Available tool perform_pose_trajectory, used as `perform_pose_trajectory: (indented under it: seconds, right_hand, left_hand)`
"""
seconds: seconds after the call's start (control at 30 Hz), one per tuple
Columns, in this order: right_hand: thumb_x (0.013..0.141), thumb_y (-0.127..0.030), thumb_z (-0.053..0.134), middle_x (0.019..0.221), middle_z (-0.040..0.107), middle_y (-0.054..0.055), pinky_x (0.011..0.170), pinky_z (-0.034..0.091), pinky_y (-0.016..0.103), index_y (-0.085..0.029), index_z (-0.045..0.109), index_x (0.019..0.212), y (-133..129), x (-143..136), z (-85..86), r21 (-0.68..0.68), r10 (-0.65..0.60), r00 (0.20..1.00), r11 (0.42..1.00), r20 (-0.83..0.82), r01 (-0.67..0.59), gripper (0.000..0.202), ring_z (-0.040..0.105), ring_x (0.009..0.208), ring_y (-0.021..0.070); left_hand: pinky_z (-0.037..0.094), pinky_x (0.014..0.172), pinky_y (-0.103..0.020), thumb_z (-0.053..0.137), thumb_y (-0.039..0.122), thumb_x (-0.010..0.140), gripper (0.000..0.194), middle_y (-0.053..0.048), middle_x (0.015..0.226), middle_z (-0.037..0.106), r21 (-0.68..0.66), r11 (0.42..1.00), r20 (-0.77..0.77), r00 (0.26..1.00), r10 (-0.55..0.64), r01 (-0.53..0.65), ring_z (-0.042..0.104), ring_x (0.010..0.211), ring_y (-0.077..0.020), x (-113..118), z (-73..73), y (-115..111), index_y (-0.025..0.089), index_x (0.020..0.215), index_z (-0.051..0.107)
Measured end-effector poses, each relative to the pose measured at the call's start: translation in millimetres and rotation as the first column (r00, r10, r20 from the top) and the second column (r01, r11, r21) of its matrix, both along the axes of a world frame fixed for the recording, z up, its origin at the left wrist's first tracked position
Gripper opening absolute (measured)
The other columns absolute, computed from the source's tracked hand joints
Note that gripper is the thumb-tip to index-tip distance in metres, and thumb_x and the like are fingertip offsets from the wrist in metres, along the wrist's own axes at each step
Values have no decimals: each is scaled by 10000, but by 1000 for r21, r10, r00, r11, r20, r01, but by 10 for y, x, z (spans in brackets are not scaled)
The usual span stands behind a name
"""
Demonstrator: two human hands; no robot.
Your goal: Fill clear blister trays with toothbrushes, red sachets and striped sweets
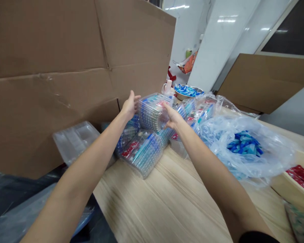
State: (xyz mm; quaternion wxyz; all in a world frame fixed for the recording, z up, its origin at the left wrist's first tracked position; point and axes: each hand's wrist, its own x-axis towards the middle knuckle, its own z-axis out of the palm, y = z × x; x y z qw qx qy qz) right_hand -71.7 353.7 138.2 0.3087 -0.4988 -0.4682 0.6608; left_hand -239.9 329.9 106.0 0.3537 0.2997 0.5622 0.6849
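Note:
Between my two hands is a clear plastic box [152,113] with blue, teal and red contents, set on top of other such boxes. My left hand [130,106] presses against its left side, fingers reaching along the wall and thumb up. On the right side, my right hand [173,116] grips the box with the thumb on top; some of its fingers are hidden. A similar filled box [144,152] lies in front on the table, showing blue and teal rows and a red piece. More filled boxes [200,113] are piled behind to the right.
Tall cardboard [78,44] stands at the left and back. An empty-looking clear tray [76,138] leans beside it. On the wooden table [167,199] are a plastic bag [276,145] of blue packets, a cream bin [283,180] with red packets, and a bowl [181,97] of blue packets.

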Motion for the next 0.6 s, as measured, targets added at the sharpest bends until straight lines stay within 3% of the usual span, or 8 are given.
perform_pose_trajectory:
  seconds: [0.07,0.13,0.27,0.4,0.5,0.6]
  right_hand:
    - [864,-517,513,1335,538,146,981,129,781,-192,552,1218,0,25,16,0,24,1000,1000,-5,-24,482,443,1289,367]
    - [878,-526,482,1305,559,140,980,126,782,-199,550,1217,12,64,10,-10,32,999,999,-19,-32,476,467,1270,361]
    - [880,-498,489,1214,610,143,995,303,691,-192,562,1176,40,186,-61,-9,-12,999,1000,-33,12,432,542,1197,307]
    - [859,-398,556,1210,610,155,991,410,574,-169,566,1148,10,359,-149,-8,-36,999,999,2,36,368,554,1177,267]
    - [868,-336,543,1284,567,138,1012,427,480,-174,574,1122,-130,561,-192,8,-47,999,999,-5,47,303,553,1175,218]
    - [864,-251,538,1219,615,99,999,448,386,-177,628,990,-416,880,-272,34,1,999,999,-32,0,172,623,1036,165]
  left_hand:
    - [495,772,-344,356,578,905,539,-79,877,677,-7,999,-36,999,-40,40,631,747,-169,14,52,5,144,1039,646]
    - [483,880,-372,520,512,854,433,-88,1008,682,-22,998,-154,986,-66,64,639,913,-201,24,70,2,149,1045,659]
    - [387,1047,-368,579,345,847,297,-63,1226,629,60,998,-334,942,24,-5,554,1169,-204,34,24,-20,183,1083,660]
    - [337,1093,-360,566,348,871,320,-85,1291,595,46,998,-396,918,-15,36,509,1241,-204,43,10,-26,167,1122,648]
    - [338,1095,-320,556,344,885,354,-108,1339,554,88,994,-386,918,94,-65,495,1259,-194,76,93,-74,149,1174,615]
    - [394,1050,-299,555,331,885,326,-113,1265,604,195,967,-408,883,233,-165,547,1196,-187,205,221,-352,136,1139,619]
